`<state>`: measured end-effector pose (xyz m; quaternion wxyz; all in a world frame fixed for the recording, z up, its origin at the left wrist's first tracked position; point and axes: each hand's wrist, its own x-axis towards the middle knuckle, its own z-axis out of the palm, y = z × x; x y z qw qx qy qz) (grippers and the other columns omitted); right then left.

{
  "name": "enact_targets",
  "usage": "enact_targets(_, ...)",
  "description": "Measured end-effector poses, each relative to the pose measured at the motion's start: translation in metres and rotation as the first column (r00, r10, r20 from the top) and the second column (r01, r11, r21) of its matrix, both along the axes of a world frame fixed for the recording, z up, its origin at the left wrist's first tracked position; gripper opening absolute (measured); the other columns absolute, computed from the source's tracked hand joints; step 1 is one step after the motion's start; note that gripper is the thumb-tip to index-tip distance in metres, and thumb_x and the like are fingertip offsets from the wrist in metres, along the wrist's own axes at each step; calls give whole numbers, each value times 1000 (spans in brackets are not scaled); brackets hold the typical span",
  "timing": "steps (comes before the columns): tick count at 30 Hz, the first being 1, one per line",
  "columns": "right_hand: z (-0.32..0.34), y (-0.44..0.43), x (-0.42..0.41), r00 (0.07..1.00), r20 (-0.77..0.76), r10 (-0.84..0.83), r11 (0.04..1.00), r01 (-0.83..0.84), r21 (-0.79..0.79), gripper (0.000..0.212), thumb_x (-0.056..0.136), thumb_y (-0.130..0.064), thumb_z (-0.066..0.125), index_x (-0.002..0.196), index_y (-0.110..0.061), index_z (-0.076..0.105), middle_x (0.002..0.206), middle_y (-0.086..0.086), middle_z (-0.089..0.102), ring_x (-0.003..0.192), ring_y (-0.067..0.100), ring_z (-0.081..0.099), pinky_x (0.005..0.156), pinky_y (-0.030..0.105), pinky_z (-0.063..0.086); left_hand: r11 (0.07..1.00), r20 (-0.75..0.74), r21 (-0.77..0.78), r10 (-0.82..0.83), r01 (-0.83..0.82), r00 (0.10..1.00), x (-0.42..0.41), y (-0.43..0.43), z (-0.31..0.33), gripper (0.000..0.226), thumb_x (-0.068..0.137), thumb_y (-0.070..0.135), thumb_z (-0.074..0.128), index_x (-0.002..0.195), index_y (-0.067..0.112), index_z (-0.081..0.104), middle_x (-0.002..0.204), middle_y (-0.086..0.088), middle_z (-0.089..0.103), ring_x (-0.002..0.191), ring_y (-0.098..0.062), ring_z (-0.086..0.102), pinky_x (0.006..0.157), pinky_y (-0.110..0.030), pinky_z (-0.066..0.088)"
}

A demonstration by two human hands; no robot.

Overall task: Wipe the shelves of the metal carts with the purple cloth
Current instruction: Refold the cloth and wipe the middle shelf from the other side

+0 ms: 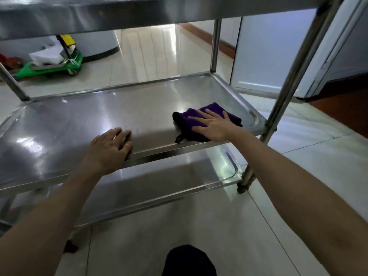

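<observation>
Pale, glossy floor tiles (151,50) are seen beneath and beyond a three-tier stainless-steel cart (216,44). The right hand (213,126) is laid flat, palm down, with straight fingers spread, and is pressed on a folded purple terry cloth (214,109); nothing is gripped by it. The cloth is found at the right end of the smooth, mirror-bright middle shelf (79,124), near the front rim, with a small dark loop hanging at its near corner. The left hand (108,149) is rested palm down on that shelf's front rim, fingers relaxed and slightly bent, with nothing held; it is kept well apart from the cloth. Both bare forearms are stretched forward from the bottom corners.

A shallow-rimmed lower shelf (159,176) is seen beneath, and the underside of the top shelf (99,14) overhead. A round steel post (294,72) is passed just right of the cloth. Behind, a green wheeled trolley (49,67) with white bags stands left, and a white panelled door (264,56) right.
</observation>
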<state>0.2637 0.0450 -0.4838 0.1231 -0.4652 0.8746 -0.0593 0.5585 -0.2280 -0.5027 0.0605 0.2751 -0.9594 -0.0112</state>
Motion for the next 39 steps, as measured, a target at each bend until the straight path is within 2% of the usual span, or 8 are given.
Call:
enact_targets(4,-2,35,-49,989,-3,-149,989,149,8,68,100,-82,24,164,-63,11,181,-16,-4,167,20,-11,125,72,-16,999,33,-41,-24,26,999,7,6,-1,84,95,73,7,165,37,38,172,-2,39,158,-26,37,127,-50,32)
enact_targets(8,4,17,-78,974,-6,-226,973,226,45,97,77,-103,17,164,-63,8,182,-12,-4,167,23,-12,123,72,-19,999,24,-35,-10,11,1000,8,9,-2,85,94,72,6,166,38,36,173,1,36,159,-25,33,128,-49,29)
enact_targets(13,15,-54,-94,958,-46,-282,957,285,61,97,81,-104,18,166,-60,7,182,-1,-5,166,38,-14,118,81,-19,999,-12,-42,-2,2,1000,12,12,-7,80,97,70,8,167,39,33,175,2,33,161,-24,29,130,-49,24)
enact_targets(17,20,-148,-65,980,-26,-199,976,201,82,99,79,-106,17,166,-61,4,182,2,-9,165,40,-18,115,84,-18,998,-54,-64,5,-9,999,13,11,-10,75,100,68,14,166,40,34,174,3,35,161,-23,31,129,-51,26)
enact_targets(21,18,-199,-16,998,-14,-54,997,55,55,88,89,-97,21,167,-58,8,182,-2,-8,166,36,-16,116,82,-19,997,-62,-69,12,-17,998,14,10,-8,74,101,67,14,166,38,32,174,3,35,160,-23,30,130,-51,25)
enact_targets(30,4,-76,60,987,28,158,987,-158,-20,63,106,-75,24,166,-59,12,181,-14,-5,167,21,-13,123,74,-19,997,-35,46,62,-61,997,9,20,7,81,93,73,12,164,43,34,176,5,31,162,-23,26,130,-50,20)
enact_targets(35,7,7,15,997,-20,73,997,-73,29,60,110,-68,26,167,-59,9,181,-14,-4,167,19,-11,127,71,-10,997,-10,63,53,-52,999,10,12,5,85,91,76,13,164,41,37,175,4,33,161,-23,29,129,-49,22)
enact_targets(39,7,48,-48,993,-20,-120,990,121,75,61,108,-72,27,165,-62,9,181,-13,-4,167,21,-11,126,73,-11,998,-6,30,48,-47,999,11,8,-1,82,93,75,13,164,40,37,173,3,36,159,-24,33,128,-50,25)
